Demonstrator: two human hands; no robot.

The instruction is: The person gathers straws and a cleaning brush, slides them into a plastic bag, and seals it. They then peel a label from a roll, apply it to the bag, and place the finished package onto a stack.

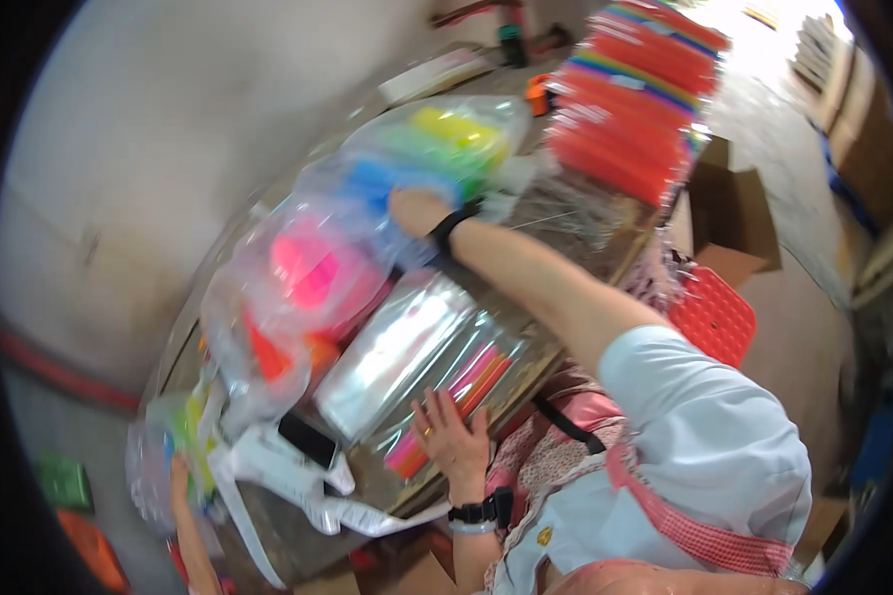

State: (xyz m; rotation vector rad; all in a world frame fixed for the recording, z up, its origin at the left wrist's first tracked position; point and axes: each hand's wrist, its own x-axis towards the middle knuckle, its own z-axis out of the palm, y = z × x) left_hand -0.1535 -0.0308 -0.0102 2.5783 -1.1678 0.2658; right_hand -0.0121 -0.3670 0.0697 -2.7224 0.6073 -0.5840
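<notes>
My left hand (451,441) lies with fingers spread at the table's near edge. It rests beside a clear plastic sleeve holding pink and orange strips (476,382), its fingertips over the strips' lower end. My right hand (417,210) reaches across the table to a clear plastic bag of blue pieces (369,183). The fingers of that hand are hidden among the blue pieces, and the picture is blurred there. Between my arms lies a stack of shiny clear plastic sleeves (397,347).
Bags with pink pieces (308,268) and yellow-green pieces (451,134) crowd the table's far side. A black phone (308,441) lies on white paper strips (268,466). Red rainbow-striped packs (630,99) are piled far right. Another person's hand (181,476) is at lower left.
</notes>
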